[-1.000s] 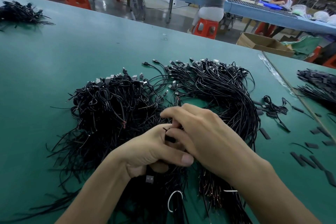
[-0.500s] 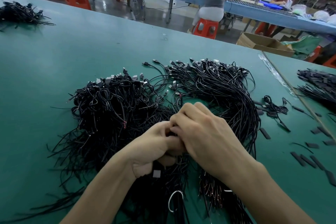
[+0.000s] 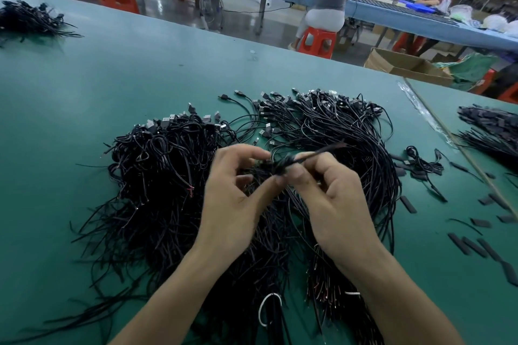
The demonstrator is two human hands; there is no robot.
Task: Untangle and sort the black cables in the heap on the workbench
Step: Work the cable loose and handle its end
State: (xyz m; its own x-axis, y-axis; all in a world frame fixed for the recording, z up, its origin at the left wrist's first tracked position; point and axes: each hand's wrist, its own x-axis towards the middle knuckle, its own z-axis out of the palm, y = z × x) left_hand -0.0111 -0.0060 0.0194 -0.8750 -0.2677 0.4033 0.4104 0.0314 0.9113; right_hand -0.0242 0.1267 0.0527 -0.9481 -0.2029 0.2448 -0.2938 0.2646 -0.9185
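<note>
Both grips clamped: left hand (image 3: 232, 199) and right hand (image 3: 336, 204) pinch one knotted cable (image 3: 280, 164) over heap (image 3: 168, 176). Light, floppy, snag-prone; I'd hold by plug ends (image 3: 326, 98), 12 o'clock.

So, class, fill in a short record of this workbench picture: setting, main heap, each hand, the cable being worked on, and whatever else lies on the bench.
Setting: green workbench, workshop behind
Heap: black cables with plugs, tangled, spread under both hands
Left hand: pinches one cable between thumb and fingers
Right hand: pinches the same cable
Held cable: above the heap, blurred, one end pointing up and right
Also on bench: smaller cable pile far left; short black sleeves at right; white loop at near edge
</note>
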